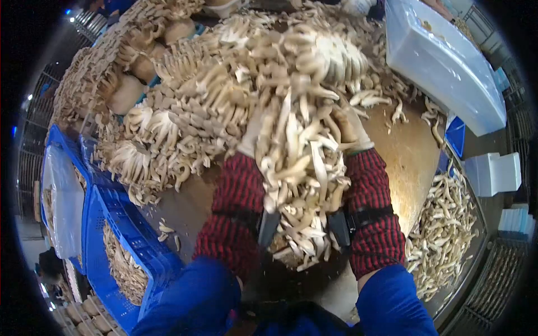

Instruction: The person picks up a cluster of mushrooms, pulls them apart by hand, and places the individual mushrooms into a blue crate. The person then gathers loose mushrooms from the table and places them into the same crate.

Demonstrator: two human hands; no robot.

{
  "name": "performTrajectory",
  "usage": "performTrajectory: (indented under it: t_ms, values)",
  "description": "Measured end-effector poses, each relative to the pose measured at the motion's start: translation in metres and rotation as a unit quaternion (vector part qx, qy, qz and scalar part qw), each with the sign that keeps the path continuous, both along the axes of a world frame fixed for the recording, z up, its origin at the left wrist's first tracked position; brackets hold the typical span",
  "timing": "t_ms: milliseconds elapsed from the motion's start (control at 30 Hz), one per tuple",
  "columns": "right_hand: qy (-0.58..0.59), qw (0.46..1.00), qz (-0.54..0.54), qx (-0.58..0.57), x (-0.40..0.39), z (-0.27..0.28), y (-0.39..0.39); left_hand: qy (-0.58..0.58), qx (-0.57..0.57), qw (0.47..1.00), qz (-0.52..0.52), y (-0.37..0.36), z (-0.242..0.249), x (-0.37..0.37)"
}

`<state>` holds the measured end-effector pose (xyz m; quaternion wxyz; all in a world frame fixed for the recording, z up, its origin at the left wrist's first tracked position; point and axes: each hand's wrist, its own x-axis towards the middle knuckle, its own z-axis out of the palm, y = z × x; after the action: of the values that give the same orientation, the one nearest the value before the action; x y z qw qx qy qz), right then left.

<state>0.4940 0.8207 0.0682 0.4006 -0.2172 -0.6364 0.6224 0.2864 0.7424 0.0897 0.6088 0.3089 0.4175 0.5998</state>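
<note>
Mushroom bundle (300, 185) clutched between left hand (249, 134), right hand (348, 127); table edge (448, 313) crowded.

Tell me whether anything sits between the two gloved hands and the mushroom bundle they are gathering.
Nothing visible does. The left hand and the right hand press directly against the sides of the mushroom bundle, which is cradled between both forearms. The fingers are mostly hidden among the mushrooms.
</note>
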Motion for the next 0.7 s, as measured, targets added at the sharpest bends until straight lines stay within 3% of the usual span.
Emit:
performTrajectory:
  t_ms: [33,67,133,167,200,267,333,367,400,467,500,533,567,600,633,667,700]
  values:
    - [0.016,0.998,0.016,-0.057,0.002,0.000,-0.010,-0.179,0.000,0.983,-0.032,0.002,-0.003,0.004]
    - [0.036,0.993,0.031,-0.108,0.004,0.003,-0.014,-0.179,-0.003,0.983,-0.035,-0.013,0.013,0.013]
    - [0.025,0.994,0.061,-0.089,0.036,0.033,-0.044,-0.088,0.090,0.989,-0.085,-0.063,0.062,0.027]
    - [0.013,0.993,0.097,-0.062,0.048,0.043,-0.061,0.132,0.049,0.987,-0.079,-0.071,0.053,0.012]
    - [0.114,0.963,0.049,-0.241,0.054,0.036,-0.080,0.110,0.101,0.981,-0.126,-0.083,0.058,0.006]
    - [-0.104,0.994,0.017,0.031,0.104,0.006,-0.048,0.281,0.081,0.956,-0.020,-0.097,0.044,-0.017]
    - [-0.152,0.971,-0.171,-0.073,0.138,-0.050,-0.034,0.267,0.028,0.963,-0.016,-0.098,0.025,-0.019]
    - [-0.150,0.965,-0.206,0.061,0.105,-0.023,-0.041,0.255,-0.023,0.967,-0.013,-0.095,0.022,-0.020]
    - [-0.152,0.964,-0.208,0.062,0.081,-0.003,-0.051,0.298,0.025,0.954,-0.023,-0.088,0.022,-0.004]
    - [-0.047,0.986,-0.052,-0.148,0.053,0.024,-0.072,0.126,0.020,0.988,-0.083,-0.087,0.015,0.020]
    - [-0.070,0.997,0.017,-0.011,0.048,0.030,-0.076,-0.053,-0.017,0.992,-0.110,-0.093,0.030,0.030]
    - [-0.092,0.984,0.087,0.126,0.044,0.036,-0.079,0.008,0.067,0.994,-0.082,-0.094,0.028,0.030]
    - [0.021,0.990,0.071,-0.124,0.042,0.049,-0.101,-0.019,0.116,0.991,-0.067,-0.099,0.033,0.031]
    - [0.042,0.991,0.052,-0.117,0.043,0.040,-0.103,-0.047,0.163,0.984,-0.052,-0.106,0.039,0.032]
    - [-0.028,0.997,0.008,-0.064,0.043,0.045,-0.104,0.038,0.049,0.997,-0.041,-0.104,0.044,0.025]
    - [-0.097,0.995,-0.037,-0.011,0.040,0.052,-0.103,0.254,0.060,0.965,0.026,-0.107,0.054,0.026]
    - [-0.121,0.983,-0.033,-0.130,0.039,0.038,-0.102,0.255,0.061,0.965,0.024,-0.110,0.054,0.028]
